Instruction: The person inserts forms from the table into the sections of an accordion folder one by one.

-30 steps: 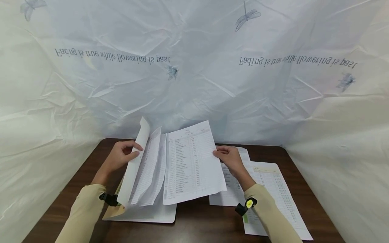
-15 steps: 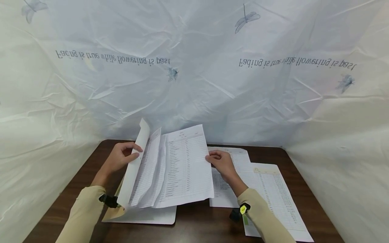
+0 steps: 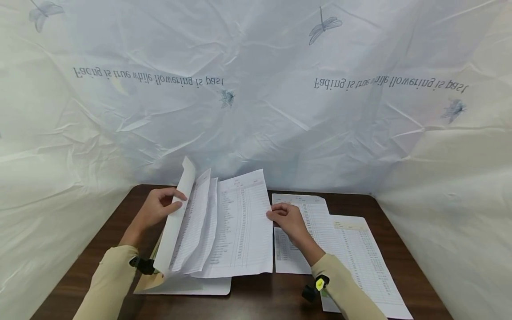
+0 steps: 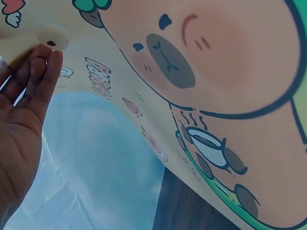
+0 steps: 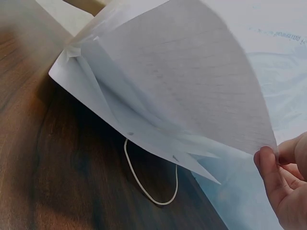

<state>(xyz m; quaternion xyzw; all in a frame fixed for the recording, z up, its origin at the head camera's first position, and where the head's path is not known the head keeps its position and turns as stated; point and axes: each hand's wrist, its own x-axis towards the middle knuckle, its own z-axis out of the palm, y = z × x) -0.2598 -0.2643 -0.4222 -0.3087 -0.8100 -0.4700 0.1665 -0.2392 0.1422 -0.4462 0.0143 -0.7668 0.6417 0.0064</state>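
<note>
My left hand (image 3: 158, 209) has its grip curled on the raised cover of the folder (image 3: 176, 222), thumb over the front edge and fingers (image 4: 41, 72) flat against its cartoon-printed outside by a round snap. My right hand (image 3: 289, 218) pinches the right edge of the top printed sheet (image 3: 242, 226), lifted off the sheets fanned between my two grips. Just right of that grip two loose printed pages (image 3: 352, 249) lie flat on the dark tabletop (image 3: 260, 298). Under the lifted sheets a white elastic loop (image 5: 151, 184) rests on the wood.
</note>
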